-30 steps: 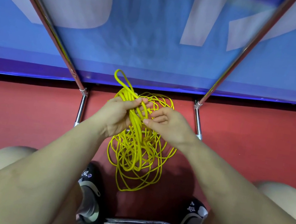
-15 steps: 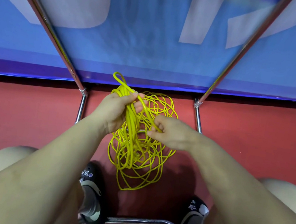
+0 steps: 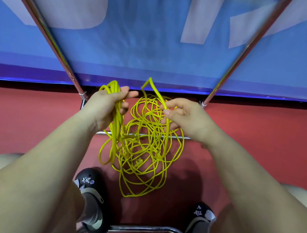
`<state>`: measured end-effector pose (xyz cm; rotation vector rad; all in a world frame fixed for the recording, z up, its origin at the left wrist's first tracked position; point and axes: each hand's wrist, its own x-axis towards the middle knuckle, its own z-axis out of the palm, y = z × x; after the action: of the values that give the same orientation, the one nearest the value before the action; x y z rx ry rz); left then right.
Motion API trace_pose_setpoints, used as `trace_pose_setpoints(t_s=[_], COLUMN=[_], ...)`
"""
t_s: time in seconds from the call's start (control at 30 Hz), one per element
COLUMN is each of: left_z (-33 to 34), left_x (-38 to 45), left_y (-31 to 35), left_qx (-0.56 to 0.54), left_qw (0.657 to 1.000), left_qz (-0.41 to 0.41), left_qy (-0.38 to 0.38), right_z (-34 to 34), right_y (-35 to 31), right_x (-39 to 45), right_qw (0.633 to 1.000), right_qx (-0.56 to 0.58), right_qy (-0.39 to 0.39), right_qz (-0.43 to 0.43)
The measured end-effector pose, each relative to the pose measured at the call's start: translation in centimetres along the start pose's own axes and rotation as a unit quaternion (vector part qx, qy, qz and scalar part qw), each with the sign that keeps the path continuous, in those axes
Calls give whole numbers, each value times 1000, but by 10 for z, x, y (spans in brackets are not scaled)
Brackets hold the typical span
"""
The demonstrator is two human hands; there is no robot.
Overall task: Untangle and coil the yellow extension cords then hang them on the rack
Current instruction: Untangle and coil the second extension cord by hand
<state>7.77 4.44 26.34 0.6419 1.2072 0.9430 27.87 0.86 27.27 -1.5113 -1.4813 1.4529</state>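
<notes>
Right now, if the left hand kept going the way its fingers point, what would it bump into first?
Probably the raised cord loop pinched by the right hand. The left hand fingers point right across a small gap; depth is unclear, so it might pass beside it.

You are likely in a sports hall or event space: red floor (image 3: 17, 126) underfoot, a blue banner (image 3: 139, 44) with large white lettering at twelve o'clock, and a chrome tubular rack (image 3: 48, 26) rising before it.

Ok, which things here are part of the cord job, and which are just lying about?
Job:
cords, tangled
left hand, gripping a bundle of loops
right hand, pinching one strand
rack

Just there:
blue banner
red floor
shoes
</notes>
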Motion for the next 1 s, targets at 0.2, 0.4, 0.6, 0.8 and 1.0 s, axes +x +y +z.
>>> trace_pose_setpoints(t_s=[0.2, 0.4, 0.6, 0.8, 1.0], left_z=[2, 8, 11, 15, 13], left_x=[-2, -5, -11, -15, -8], left_y=[-9, -23, -32, -31, -27], left_qx=[101, 149, 201, 255, 215], left_qw=[992, 976, 957, 946, 967], left_qz=[-25, -51, -58, -21, -3], left_qy=[-65, -149, -203, -200, -139], right_z=[1, -1, -3, -3, -4], right_y=[-4, -5, -7, -9, -9], right_x=[5, 12, 11, 12, 13], right_qw=[955, 866, 819, 803, 902], right_qx=[254, 436, 504, 532, 392], right_qy=[73, 132, 172, 162, 104], right_qz=[137, 207, 216, 213, 150])
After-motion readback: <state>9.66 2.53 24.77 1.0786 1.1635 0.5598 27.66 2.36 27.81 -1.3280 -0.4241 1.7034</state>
